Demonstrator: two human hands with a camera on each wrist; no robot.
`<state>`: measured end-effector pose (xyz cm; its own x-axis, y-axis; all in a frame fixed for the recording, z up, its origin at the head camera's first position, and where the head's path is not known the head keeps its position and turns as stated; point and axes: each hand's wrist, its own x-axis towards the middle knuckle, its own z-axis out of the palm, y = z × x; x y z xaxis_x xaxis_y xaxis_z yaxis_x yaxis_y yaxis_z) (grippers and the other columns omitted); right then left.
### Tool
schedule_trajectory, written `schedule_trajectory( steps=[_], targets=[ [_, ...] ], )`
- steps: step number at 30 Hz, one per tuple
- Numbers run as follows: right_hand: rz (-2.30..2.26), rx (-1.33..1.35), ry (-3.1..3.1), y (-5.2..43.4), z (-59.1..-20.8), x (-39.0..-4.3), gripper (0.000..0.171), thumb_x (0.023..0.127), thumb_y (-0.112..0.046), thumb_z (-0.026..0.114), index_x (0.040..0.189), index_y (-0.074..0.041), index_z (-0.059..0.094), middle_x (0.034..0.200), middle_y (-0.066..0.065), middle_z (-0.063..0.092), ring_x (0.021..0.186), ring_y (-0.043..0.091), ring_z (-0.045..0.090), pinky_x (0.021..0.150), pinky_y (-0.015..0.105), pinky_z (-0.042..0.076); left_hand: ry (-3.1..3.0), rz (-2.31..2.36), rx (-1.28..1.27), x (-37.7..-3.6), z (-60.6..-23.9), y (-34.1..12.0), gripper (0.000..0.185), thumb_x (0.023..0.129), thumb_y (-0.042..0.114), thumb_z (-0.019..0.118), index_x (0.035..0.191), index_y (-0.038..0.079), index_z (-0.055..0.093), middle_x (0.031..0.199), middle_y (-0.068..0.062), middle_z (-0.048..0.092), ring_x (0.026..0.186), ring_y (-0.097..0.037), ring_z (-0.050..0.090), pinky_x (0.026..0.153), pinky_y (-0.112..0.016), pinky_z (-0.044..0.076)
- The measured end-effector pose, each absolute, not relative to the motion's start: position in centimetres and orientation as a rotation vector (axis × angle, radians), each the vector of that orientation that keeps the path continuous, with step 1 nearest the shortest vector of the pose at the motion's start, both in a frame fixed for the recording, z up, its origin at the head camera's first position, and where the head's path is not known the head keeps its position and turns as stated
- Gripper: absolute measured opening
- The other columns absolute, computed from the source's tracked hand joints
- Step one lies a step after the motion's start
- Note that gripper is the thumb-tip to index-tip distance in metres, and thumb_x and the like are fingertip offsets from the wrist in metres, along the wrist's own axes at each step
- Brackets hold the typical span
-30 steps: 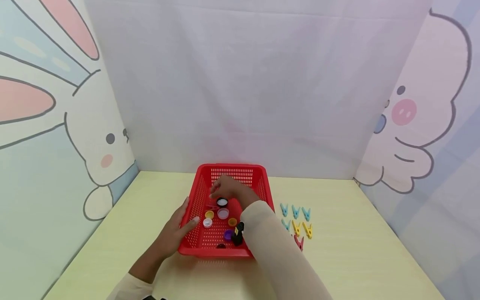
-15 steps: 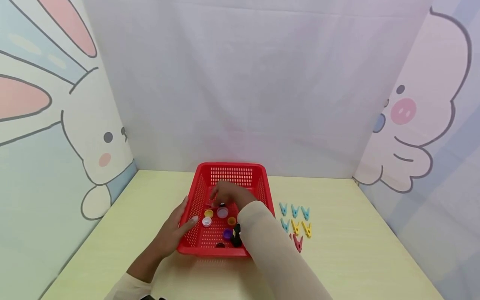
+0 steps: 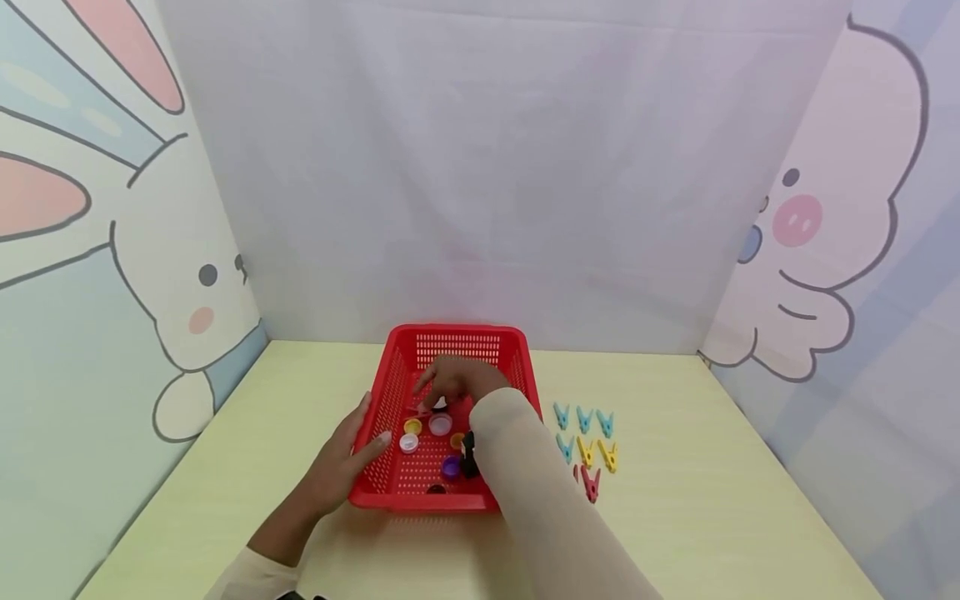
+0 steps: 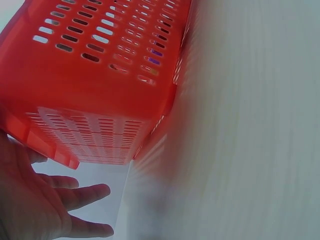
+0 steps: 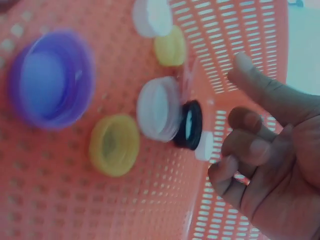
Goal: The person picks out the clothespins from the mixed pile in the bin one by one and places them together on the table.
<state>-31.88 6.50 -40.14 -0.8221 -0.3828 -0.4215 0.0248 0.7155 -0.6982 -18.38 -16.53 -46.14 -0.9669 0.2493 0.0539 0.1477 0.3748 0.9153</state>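
— Down at the 6 o'clock edge of the yellow-green table (image 3: 712, 500), what is the person busy with?

— A red perforated basket (image 3: 491, 343). The left hand (image 3: 347, 462) rests flat against its outer wall at 9 o'clock, fingers straight and relaxed, gripping nothing; the left wrist view shows those fingers (image 4: 80, 196) spread beside the basket's corner.

— And the other one?

— The right hand (image 3: 450, 379) is inside the basket, toward its 12 o'clock end, fingers loosely curled (image 5: 250, 150) just above the floor. It hovers right by a black bottle cap (image 5: 190, 125) standing on edge, with a small white cap (image 5: 204, 146) touching it. I cannot tell whether a fingertip actually touches either one; nothing is pinched.

— What else lies in there?

— A pale lilac cap (image 5: 157, 109) leaning against the black one, a yellow cap (image 5: 114, 145) at its 7 o'clock, a larger purple cap (image 5: 50, 86), another yellow cap (image 5: 170, 46) and a white cap (image 5: 151, 16) farther out. A black binder clip (image 3: 468, 454) sits by the sleeve.

— Anything outside it?

— At 3 o'clock of the basket, well apart from it, lie blue clothes pegs (image 3: 583, 420), yellow pegs (image 3: 597, 453) and a red peg (image 3: 589, 483).
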Motion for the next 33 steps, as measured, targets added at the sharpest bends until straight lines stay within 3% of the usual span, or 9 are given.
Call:
schedule_trajectory(
  steps=[11, 18, 24, 30, 33],
  targets=[
    [-1.071, -0.173, 2.328, 6.4, -41.0, -32.2, 0.034, 0.086, -0.021, 0.094, 0.119, -0.021, 0.086, 0.108, 0.006, 0.08, 0.102, 0.035, 0.079, 0.084, 0.056, 0.07, 2.555, 1.634, 0.35, -18.2, -45.7, -16.5, 0.104, 0.101, 0.04, 0.076, 0.177, 0.016, 0.009, 0.166, -0.022, 0.041, 0.128, -0.034, 0.068, 0.091, -0.043, 0.069],
    [-1.091, -0.08, 2.319, 6.6, -40.6, -31.4, 0.03, 0.088, -0.017, 0.092, 0.117, -0.018, 0.086, 0.112, 0.007, 0.08, 0.109, 0.034, 0.076, 0.09, 0.058, 0.068, 2.569, 1.616, 0.358, -18.2, -45.4, -16.5, 0.104, 0.101, 0.041, 0.076, 0.177, 0.016, 0.009, 0.166, -0.02, 0.043, 0.128, -0.032, 0.067, 0.091, -0.041, 0.069],
    [-1.125, 0.051, 2.311, 6.4, -41.8, -32.1, 0.033, 0.074, -0.022, 0.101, 0.104, -0.018, 0.086, 0.107, 0.007, 0.08, 0.099, 0.032, 0.077, 0.076, 0.056, 0.069, 2.581, 1.601, 0.358, -18.1, -45.4, -16.5, 0.104, 0.101, 0.041, 0.075, 0.177, 0.014, 0.009, 0.166, -0.022, 0.042, 0.13, -0.033, 0.066, 0.092, -0.041, 0.069],
    [-0.957, -0.075, 2.394, 5.9, -41.2, -32.0, 0.023, 0.081, -0.02, 0.095, 0.1, -0.015, 0.084, 0.101, 0.009, 0.08, 0.095, 0.03, 0.077, 0.078, 0.048, 0.069, 2.589, 1.597, 0.355, -18.2, -45.6, -16.6, 0.104, 0.102, 0.041, 0.075, 0.177, 0.015, 0.009, 0.166, -0.021, 0.042, 0.13, -0.034, 0.066, 0.093, -0.042, 0.069],
    [-0.988, -0.046, 2.397, 5.7, -40.6, -31.2, 0.026, 0.081, -0.016, 0.095, 0.104, -0.012, 0.082, 0.102, 0.01, 0.079, 0.093, 0.031, 0.077, 0.081, 0.052, 0.069, 2.587, 1.602, 0.361, -18.2, -45.8, -16.7, 0.103, 0.102, 0.041, 0.075, 0.177, 0.015, 0.009, 0.166, -0.021, 0.042, 0.13, -0.034, 0.067, 0.093, -0.042, 0.069]
  ],
)
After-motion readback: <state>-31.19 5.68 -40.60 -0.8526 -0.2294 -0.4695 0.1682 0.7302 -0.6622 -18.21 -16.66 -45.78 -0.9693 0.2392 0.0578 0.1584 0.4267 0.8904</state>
